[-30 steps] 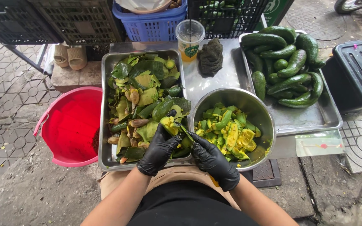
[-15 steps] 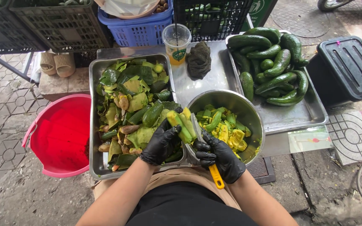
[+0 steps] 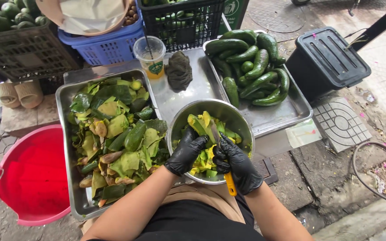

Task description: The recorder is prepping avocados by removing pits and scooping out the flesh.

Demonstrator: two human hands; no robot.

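Both my hands wear black gloves and are over a round steel bowl (image 3: pixel 242 125) with yellow-green avocado flesh in it. My left hand (image 3: pixel 186 153) holds a peeled avocado piece (image 3: pixel 197 124) above the bowl. My right hand (image 3: pixel 237 164) grips a knife with a yellow handle (image 3: pixel 230 184); its blade lies against the avocado piece. Left of the bowl, a steel tray (image 3: pixel 67 165) is heaped with green peels and brown pits. At the back right, another steel tray (image 3: pixel 287 114) carries several whole long green avocados (image 3: pixel 252 67).
A red plastic tub (image 3: pixel 27 178) stands on the ground at left. A plastic cup with a straw (image 3: pixel 150 56) and a dark cloth (image 3: pixel 178 70) sit behind the bowl. Blue and black crates are at the back, a black lidded box (image 3: pixel 327 60) at right.
My hands have moved right from the peel tray to over the bowl, carrying the avocado piece and knife. The camera view has shifted with them.
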